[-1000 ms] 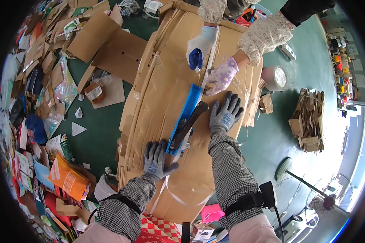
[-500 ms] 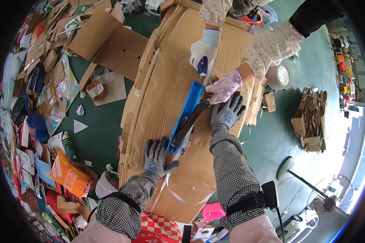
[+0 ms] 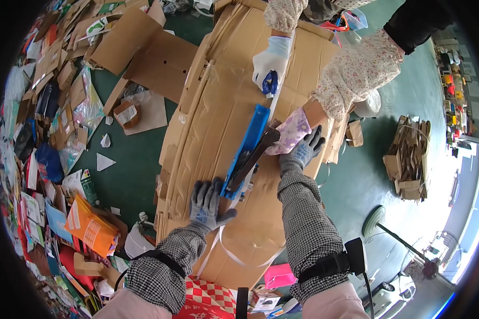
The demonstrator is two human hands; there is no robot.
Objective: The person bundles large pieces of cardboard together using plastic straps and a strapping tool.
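Observation:
A stack of flattened cardboard [image 3: 197, 138] lies lengthwise in front of me, with a white strap [image 3: 234, 255] around it. My left hand [image 3: 206, 206], in a grey glove, rests flat on the cardboard with fingers spread, just left of the lower end of a blue strapping tool [image 3: 247, 146]. On the right side of the stack, my right hand [image 3: 302, 151] lies with its fingers apart, partly behind a co-worker's purple-spotted glove [image 3: 292, 130]. That glove is at the tool's dark handle [image 3: 255, 159]. The co-worker's other hand [image 3: 271, 63], gloved in white and blue, grips the strap's upper part.
Mixed paper and cardboard scraps [image 3: 53, 106] pile up on the left. An open brown box [image 3: 154, 61] stands at upper left. On the right are a tied cardboard bundle [image 3: 410, 159] and a fan [image 3: 375, 220]. A pink object [image 3: 279, 276] lies below the stack.
The co-worker's spotted glove has moved down a little and now overlaps my right hand more. The tool's handle has swung slightly to the right. My hands stay nearly in place.

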